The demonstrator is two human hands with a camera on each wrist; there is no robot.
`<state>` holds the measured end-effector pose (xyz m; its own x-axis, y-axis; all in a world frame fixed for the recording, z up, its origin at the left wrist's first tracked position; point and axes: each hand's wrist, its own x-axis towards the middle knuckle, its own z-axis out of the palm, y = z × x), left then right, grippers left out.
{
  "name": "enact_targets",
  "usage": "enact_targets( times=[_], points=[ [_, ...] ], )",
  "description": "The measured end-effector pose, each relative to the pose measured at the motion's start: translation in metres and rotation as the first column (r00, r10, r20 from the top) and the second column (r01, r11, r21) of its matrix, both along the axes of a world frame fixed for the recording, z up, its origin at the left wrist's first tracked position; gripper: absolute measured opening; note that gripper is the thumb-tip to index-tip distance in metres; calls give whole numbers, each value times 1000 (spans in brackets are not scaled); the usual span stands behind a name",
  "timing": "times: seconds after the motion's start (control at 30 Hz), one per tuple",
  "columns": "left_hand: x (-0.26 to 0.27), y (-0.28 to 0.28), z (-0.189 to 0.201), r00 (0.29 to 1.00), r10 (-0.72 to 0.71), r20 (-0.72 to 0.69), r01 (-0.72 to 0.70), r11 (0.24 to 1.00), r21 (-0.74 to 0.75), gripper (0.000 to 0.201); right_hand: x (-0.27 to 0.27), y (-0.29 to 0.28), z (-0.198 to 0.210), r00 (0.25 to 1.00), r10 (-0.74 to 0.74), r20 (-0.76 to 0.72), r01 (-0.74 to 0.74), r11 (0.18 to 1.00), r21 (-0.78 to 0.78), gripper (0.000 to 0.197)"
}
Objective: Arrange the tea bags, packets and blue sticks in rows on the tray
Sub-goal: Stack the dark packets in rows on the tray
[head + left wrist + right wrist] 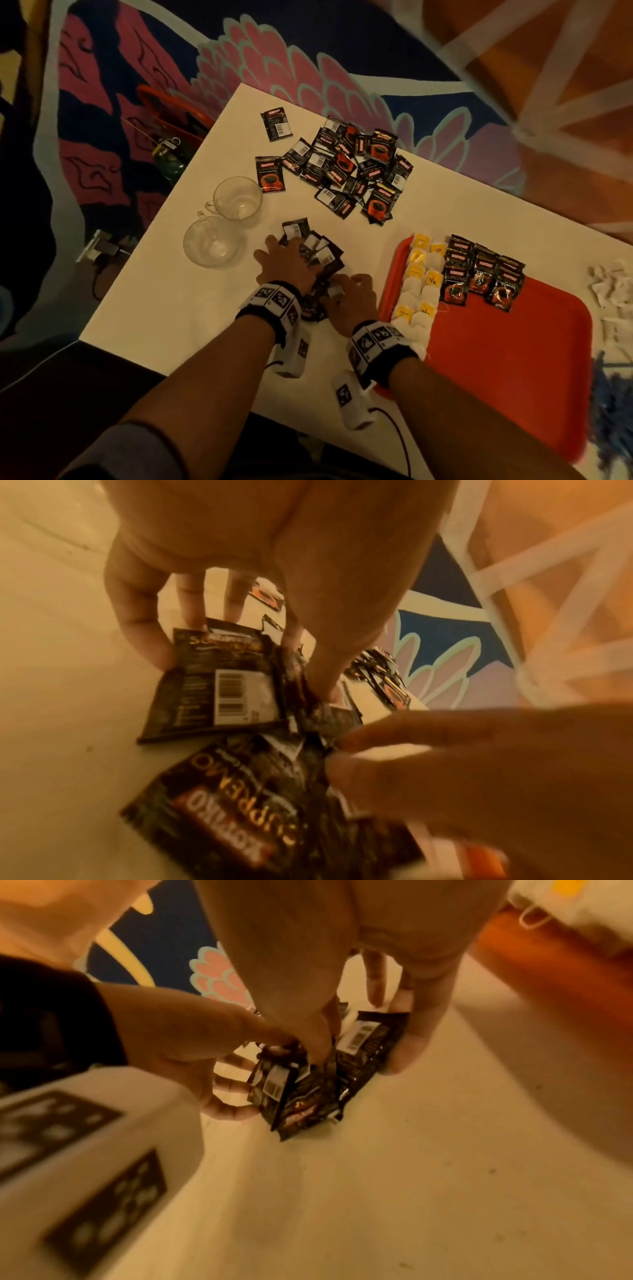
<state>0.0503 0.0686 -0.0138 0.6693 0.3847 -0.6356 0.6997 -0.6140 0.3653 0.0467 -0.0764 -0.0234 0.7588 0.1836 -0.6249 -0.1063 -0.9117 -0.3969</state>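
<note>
A small bunch of black coffee packets (322,255) lies on the white table (191,308) in front of me. My left hand (291,253) holds its far side, fingers and thumb curled round a barcode-side packet (236,693). My right hand (346,287) grips the near packets (304,1104) between thumb and fingers. To the right, the red tray (513,359) carries two columns of yellow-tagged tea bags (419,291) and rows of black packets (483,274). A loose pile of black packets (356,168) sits further back. Blue sticks (613,404) lie at the right edge.
Two empty glass cups (236,197) (212,241) stand left of my hands. White sachets (609,287) lie beyond the tray's right side. A single black packet (275,123) lies near the table's far edge. Patterned carpet surrounds the table.
</note>
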Motion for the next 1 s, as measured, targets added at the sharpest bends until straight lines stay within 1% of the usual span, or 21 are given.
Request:
enact_targets(
  times=[0.07,0.1,0.2,0.27,0.3,0.37,0.4,0.43,0.5,0.53,0.57,0.63,0.67,0.73,0.83,0.87,0.93,1.0],
  points=[
    [-2,-9,-4,998,-53,26,53,999,5,59,3,6,-4,998,-59,29,57,997,52,31],
    [-5,-12,-6,997,-70,32,70,998,0,57,6,8,-5,995,-87,46,84,994,67,28],
    [-12,-13,-11,1000,-10,20,11,996,-89,64,11,8,-6,980,-182,82,173,979,108,27],
    [-16,-9,-12,997,41,62,-32,990,-134,68,11,4,-5,968,-237,89,221,963,157,31],
    [-18,-7,-12,990,82,113,-63,984,-165,67,9,1,-5,963,-253,96,234,956,178,34],
    [-23,-4,-9,958,200,205,-149,959,-239,58,5,-3,-4,963,-245,109,223,958,180,42],
    [-25,-3,-8,943,250,222,-188,945,-267,55,2,-4,-4,964,-244,105,223,958,178,46],
    [-27,-2,-7,929,296,221,-225,928,-296,55,0,-5,-4,963,-254,92,233,954,191,50],
    [-27,1,-7,922,352,161,-282,896,-343,62,-3,-5,-5,954,-298,38,283,933,222,60],
    [-27,1,-9,929,349,126,-287,891,-352,64,-3,-4,-4,945,-328,-3,319,919,231,66],
    [-26,0,-11,944,317,92,-266,896,-355,62,-3,-2,-4,933,-356,-45,356,903,239,70],
    [-25,-4,-17,985,168,42,-146,935,-324,49,0,3,-5,919,-381,-100,394,891,227,68],
    [-25,-8,-18,994,111,25,-98,945,-311,45,1,6,-5,919,-380,-106,394,894,211,64],
    [-26,-15,-23,996,90,6,-84,946,-313,42,6,9,-3,923,-368,-113,384,905,182,51],
    [-27,-23,-28,1000,8,4,-7,974,-227,30,13,9,0,935,-321,-152,345,921,181,33],
    [-27,-24,-30,1000,-11,13,13,978,-209,30,15,10,1,946,-277,-169,305,936,174,29],
    [-27,-23,-27,999,-18,40,27,970,-243,36,16,8,0,957,-220,-190,251,956,155,27],
    [-25,-17,-20,996,-10,86,34,958,-283,44,17,3,0,943,-273,-192,306,937,171,36]
  ],
)
